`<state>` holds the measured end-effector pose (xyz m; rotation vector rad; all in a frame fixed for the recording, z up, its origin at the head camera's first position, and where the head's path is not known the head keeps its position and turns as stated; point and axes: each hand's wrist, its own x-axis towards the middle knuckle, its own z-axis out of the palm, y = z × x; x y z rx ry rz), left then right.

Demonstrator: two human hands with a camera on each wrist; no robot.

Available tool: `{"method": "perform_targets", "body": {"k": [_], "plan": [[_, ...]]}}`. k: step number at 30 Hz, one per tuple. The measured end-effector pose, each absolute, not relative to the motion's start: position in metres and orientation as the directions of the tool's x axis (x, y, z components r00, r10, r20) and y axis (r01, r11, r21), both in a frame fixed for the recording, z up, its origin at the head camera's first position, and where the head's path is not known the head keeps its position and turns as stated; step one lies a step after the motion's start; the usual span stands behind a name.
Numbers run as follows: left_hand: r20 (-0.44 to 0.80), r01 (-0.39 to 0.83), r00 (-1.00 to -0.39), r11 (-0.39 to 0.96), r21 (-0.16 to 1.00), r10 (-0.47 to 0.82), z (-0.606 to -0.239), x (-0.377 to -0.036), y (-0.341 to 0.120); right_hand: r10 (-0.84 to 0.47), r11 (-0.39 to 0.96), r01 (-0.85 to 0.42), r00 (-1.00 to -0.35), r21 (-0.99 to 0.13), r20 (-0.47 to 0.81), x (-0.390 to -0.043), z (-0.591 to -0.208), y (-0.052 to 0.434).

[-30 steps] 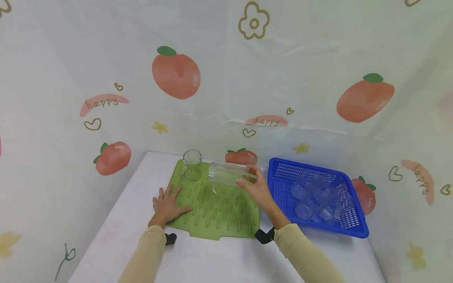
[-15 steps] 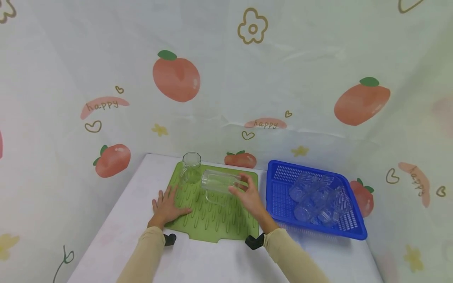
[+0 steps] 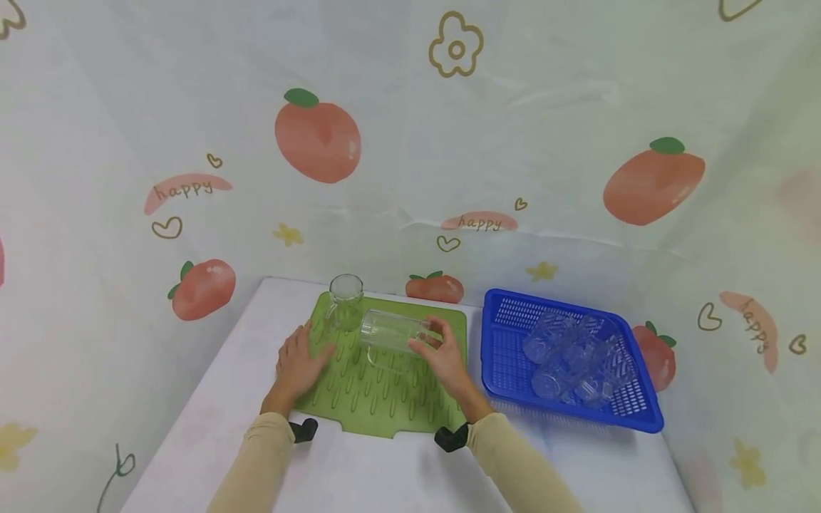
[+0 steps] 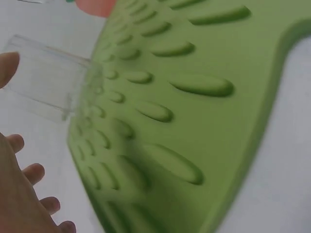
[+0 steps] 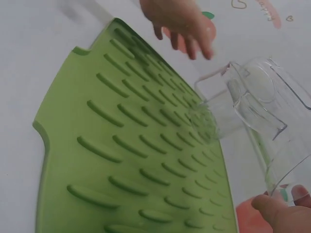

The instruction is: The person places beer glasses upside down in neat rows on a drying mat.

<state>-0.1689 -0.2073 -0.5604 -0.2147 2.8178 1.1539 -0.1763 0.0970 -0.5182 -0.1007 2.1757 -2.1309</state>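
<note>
My right hand (image 3: pixel 447 362) pinches a clear glass mug (image 3: pixel 391 331) by its right end, thumb and fingers on either side of the wall. The mug is tipped on its side above the green ridged mat (image 3: pixel 385 410), its handle toward me. A second clear glass mug (image 3: pixel 346 306) stands upright on the mat's far left corner. At the mat's left edge is my left hand (image 3: pixel 298 367), fingers extended and holding nothing. The left wrist view shows its fingertips off to the side of the mat (image 4: pixel 209 136); the right wrist view shows the held mug (image 5: pixel 262 131) close up.
To the right of the mat stands a blue plastic basket (image 3: pixel 485 356) with several clear glasses (image 3: pixel 564 356) lying in it. The white table (image 3: pixel 398 477) meets a fruit-patterned cloth backdrop (image 3: pixel 398 178) behind.
My right hand has carried the tipped mug leftward and slightly nearer to me over the mat. My left hand, spread on the mat's edge before, has drawn its fingers closer together and shifted slightly.
</note>
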Motion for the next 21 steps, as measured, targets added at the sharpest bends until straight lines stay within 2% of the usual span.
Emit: {"method": "perform_targets", "body": {"k": [6,14,21], "plan": [[-0.051,-0.123,-0.991,0.669,0.733,-0.126,-0.546,-0.171,-0.203,-0.113,0.030,0.045,-0.992,-0.999,-0.048,-0.176,-0.525,0.097],[0.096,0.026,-0.992,0.629,0.777,-0.078,-0.529,-0.176,-0.193,-0.130,0.022,0.053,-0.990,-0.998,-0.056,-0.170,-0.527,0.092],[0.245,0.195,-0.969,0.547,0.814,-0.018,-0.520,-0.180,-0.179,-0.178,-0.009,0.061,-0.982,-0.998,-0.059,-0.166,-0.526,0.087]]}}
